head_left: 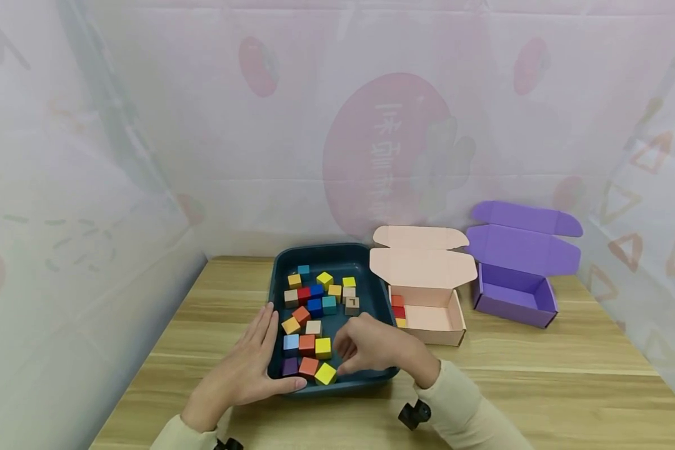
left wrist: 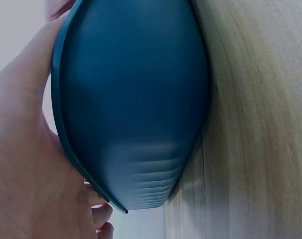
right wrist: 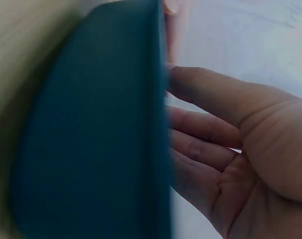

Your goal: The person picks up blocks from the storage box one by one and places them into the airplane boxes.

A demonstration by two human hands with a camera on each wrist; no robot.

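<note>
A dark teal tray (head_left: 379, 312) holds several coloured wooden cubes, mostly lying in its left and middle part. My left hand (head_left: 247, 362) rests on the tray's near left corner, fingers along the left side and thumb over the front rim. In the left wrist view the palm lies against the rim of the tray (left wrist: 131, 89). Inside the front right part, my right hand (head_left: 371, 344) reaches down with bent fingers and thumb apart, close to a yellow cube (head_left: 325, 374). The right wrist view shows the fingers (right wrist: 206, 124) going behind the tray wall (right wrist: 101, 124), their tips hidden.
To the right of the tray stands an open peach box (head_left: 447, 337) with red, orange and yellow cubes along its left side. Farther right is an open purple box (head_left: 512, 310), lid raised. All stand on a wood-grain table (head_left: 540, 387), with a printed white cloth behind.
</note>
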